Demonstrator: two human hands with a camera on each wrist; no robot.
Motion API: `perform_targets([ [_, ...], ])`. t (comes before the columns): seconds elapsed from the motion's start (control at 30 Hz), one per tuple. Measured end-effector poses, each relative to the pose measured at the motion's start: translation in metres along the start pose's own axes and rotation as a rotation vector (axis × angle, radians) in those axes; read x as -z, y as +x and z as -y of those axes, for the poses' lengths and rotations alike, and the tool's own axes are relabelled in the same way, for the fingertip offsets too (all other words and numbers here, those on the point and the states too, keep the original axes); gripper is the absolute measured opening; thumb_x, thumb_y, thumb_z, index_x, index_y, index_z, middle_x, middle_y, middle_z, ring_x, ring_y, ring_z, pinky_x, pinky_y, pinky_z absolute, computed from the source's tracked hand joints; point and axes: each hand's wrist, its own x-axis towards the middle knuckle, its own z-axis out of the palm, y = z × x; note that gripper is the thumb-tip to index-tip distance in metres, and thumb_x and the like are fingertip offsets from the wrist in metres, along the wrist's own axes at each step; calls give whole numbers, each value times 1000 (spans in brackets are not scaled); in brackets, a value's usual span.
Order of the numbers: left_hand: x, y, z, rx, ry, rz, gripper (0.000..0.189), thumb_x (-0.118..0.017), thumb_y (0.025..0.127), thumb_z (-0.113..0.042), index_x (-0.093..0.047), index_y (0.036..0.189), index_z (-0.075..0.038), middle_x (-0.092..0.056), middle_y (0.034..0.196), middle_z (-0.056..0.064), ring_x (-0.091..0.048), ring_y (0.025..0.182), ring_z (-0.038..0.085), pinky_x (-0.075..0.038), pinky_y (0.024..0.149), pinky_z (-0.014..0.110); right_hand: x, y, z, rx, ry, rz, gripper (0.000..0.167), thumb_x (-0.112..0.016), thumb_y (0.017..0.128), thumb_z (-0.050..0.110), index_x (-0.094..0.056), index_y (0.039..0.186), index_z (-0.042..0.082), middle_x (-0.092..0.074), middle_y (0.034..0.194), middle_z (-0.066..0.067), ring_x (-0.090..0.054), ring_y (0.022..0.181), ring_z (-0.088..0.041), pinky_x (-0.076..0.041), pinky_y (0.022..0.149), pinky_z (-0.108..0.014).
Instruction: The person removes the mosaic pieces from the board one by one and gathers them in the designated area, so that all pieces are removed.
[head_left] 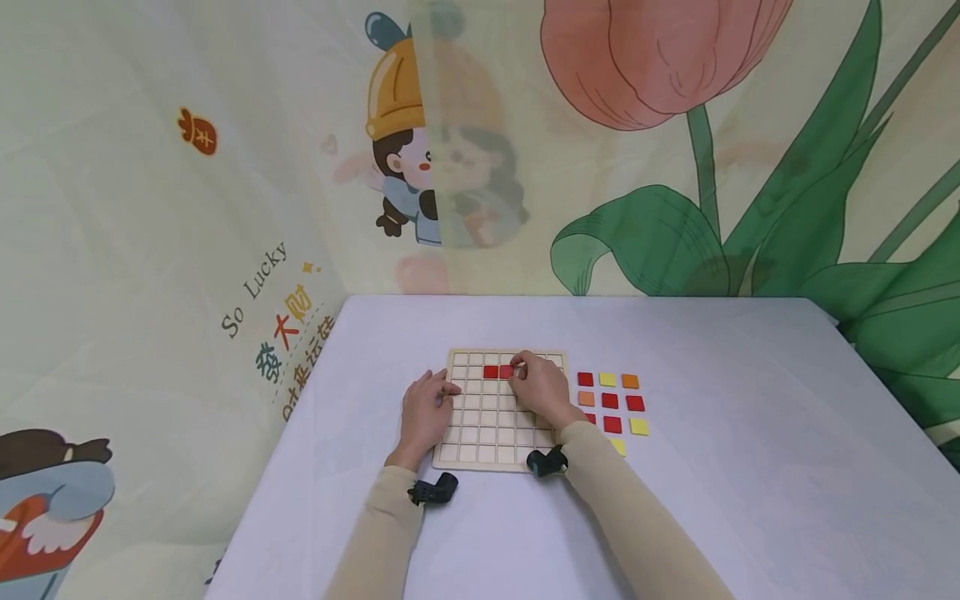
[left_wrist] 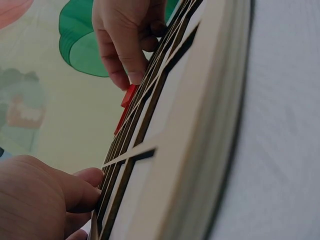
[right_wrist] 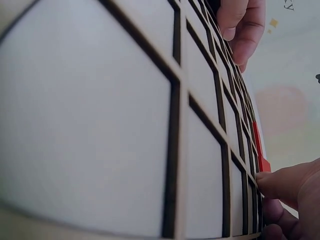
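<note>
A pale wooden grid board [head_left: 480, 427] with square cells lies on the table. One red square tile [head_left: 491, 372] lies in a cell near its far edge. Just right of it, my right hand [head_left: 542, 387] pinches a second red tile [head_left: 506, 372] at its right side. In the left wrist view that tile [left_wrist: 129, 95] sits slightly raised and tilted under the fingertips. My left hand [head_left: 427, 415] rests at the board's left edge, fingers loosely bent, the thumb reaching over the frame. The right wrist view shows both hands at the board, with the red tile [right_wrist: 265, 164] by the right thumb.
Right of the board, loose tiles lie in rows on the white table [head_left: 750, 433]: red [head_left: 635, 403], yellow [head_left: 639, 427] and orange [head_left: 630, 381]. My right forearm partly covers the nearer ones. A printed cloth [head_left: 480, 275] hangs behind the table.
</note>
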Motion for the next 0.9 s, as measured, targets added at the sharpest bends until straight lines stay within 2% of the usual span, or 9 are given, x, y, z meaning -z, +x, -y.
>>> perform_targets([
  [0.1, 0, 0, 0, -1, -7, 1, 16, -57, 91, -2, -71, 94, -11, -53, 142, 13, -33, 142, 33, -17, 120, 48, -1, 1, 0, 11, 12, -22, 23, -66, 90, 18, -64, 112, 11, -58, 83, -3, -52, 73, -20, -44, 59, -30],
  [0.2, 0, 1, 0, 4, -12, 2, 16, -57, 92, -3, -71, 94, -11, -52, 143, 12, -32, 142, 32, -16, 120, 47, -3, 1, 1, 22, 21, -30, 26, -69, 89, 17, -64, 114, 10, -61, 99, -5, -56, 86, -22, -53, 75, -34],
  [0.33, -1, 1, 1, 3, -10, -4, 16, -58, 91, -3, -71, 94, -11, -53, 143, 12, -33, 142, 32, -16, 120, 48, -4, 1, 2, 45, 50, -7, 33, -72, 87, 16, -62, 118, 9, -62, 115, -7, -57, 100, -23, -53, 92, -39],
  [0.4, -2, 1, 2, 2, -10, -4, 16, -58, 91, -3, -71, 94, -11, -53, 143, 12, -33, 142, 33, -16, 120, 48, -5, 1, 1, 54, 60, 2, 34, -72, 87, 15, -62, 120, 10, -63, 116, -6, -57, 100, -23, -53, 91, -38],
  [0.67, 0, 1, 1, 4, -8, -3, 16, -58, 91, -2, -71, 94, -11, -53, 142, 12, -33, 142, 33, -17, 120, 48, -4, 2, 1, 80, 43, 22, 35, -72, 87, 15, -64, 121, 12, -63, 100, -3, -54, 84, -20, -51, 70, -30],
  [0.9, 0, 1, 1, 3, -7, -1, 16, -58, 91, -3, -71, 94, -11, -53, 142, 12, -33, 142, 33, -17, 120, 49, -4, -1, 1, 87, 74, 2, 31, -70, 89, 15, -65, 120, 13, -59, 91, -1, -52, 81, -19, -46, 66, -29],
])
